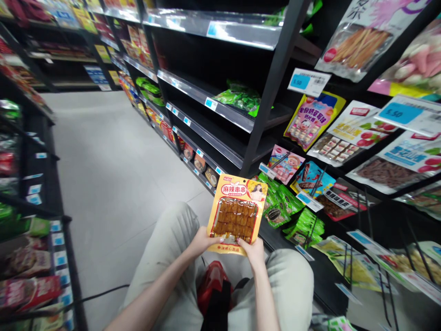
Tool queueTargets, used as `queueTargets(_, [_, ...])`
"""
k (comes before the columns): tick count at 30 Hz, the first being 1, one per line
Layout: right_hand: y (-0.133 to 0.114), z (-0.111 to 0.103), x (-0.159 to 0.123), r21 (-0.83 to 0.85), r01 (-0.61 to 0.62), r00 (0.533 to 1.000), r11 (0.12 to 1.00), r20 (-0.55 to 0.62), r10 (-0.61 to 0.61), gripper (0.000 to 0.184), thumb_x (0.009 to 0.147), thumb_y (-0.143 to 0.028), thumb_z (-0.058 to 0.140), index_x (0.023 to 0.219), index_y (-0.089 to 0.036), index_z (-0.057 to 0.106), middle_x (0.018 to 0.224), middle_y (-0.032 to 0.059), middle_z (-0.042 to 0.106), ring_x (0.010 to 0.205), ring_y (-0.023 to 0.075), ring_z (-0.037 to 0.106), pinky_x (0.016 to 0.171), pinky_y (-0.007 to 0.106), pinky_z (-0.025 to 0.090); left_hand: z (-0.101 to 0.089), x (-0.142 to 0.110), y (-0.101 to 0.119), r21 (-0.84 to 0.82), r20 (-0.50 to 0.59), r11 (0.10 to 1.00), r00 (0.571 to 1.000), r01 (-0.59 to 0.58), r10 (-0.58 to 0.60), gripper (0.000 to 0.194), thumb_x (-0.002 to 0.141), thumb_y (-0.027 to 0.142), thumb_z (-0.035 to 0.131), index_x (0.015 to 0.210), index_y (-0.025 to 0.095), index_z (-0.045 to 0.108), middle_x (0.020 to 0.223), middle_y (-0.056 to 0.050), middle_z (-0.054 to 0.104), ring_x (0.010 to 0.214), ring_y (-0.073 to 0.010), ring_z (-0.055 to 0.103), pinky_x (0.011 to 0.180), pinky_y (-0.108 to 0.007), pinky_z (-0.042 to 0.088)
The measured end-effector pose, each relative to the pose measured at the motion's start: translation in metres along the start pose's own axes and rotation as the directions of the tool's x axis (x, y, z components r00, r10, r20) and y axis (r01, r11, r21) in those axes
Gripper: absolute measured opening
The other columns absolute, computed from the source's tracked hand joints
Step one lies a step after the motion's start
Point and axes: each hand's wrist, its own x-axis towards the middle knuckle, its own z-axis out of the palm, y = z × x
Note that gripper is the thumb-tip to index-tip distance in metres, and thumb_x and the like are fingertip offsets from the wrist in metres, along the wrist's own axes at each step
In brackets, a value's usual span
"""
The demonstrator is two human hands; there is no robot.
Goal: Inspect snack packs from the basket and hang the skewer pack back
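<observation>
The yellow packet of 麻辣串串 snacks is gripped near its lower edge by the person's left hand and right hand, both thumbs pressed on its front, between the pale-trousered knees. The other fingers are mostly hidden behind it. Leftward shelves are blurred; a bag of pink-and-white sweets is cut off at right. Grey tiled floor lines the shop aisle.

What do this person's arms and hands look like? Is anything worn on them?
The left hand and right hand are gloveless, with no ring, watch or bracelet visible. The forearms are bare, with no sleeve in view.
</observation>
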Motion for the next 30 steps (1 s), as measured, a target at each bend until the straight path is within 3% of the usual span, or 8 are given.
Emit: queueTargets(30, [-0.0057, -0.0007, -0.0018, -0.012, -0.004, 0.999, 1.0, -0.044, 0.004, 0.02, 0.053, -0.026, 0.065, 0.063, -0.009, 0.063, 0.062, 0.007, 0.065, 0.056, 0.0182, 0.058, 0.052, 0.025, 0.046, 0.0036, -0.0034, 0.0057, -0.005, -0.008, 1.0, 1.0, 0.028, -0.028, 0.039, 0.043, 0.023, 0.077, 0.075, 0.005, 0.066, 0.063, -0.005, 0.065, 0.056, -0.016, 0.058, 0.053, -0.024, 0.047])
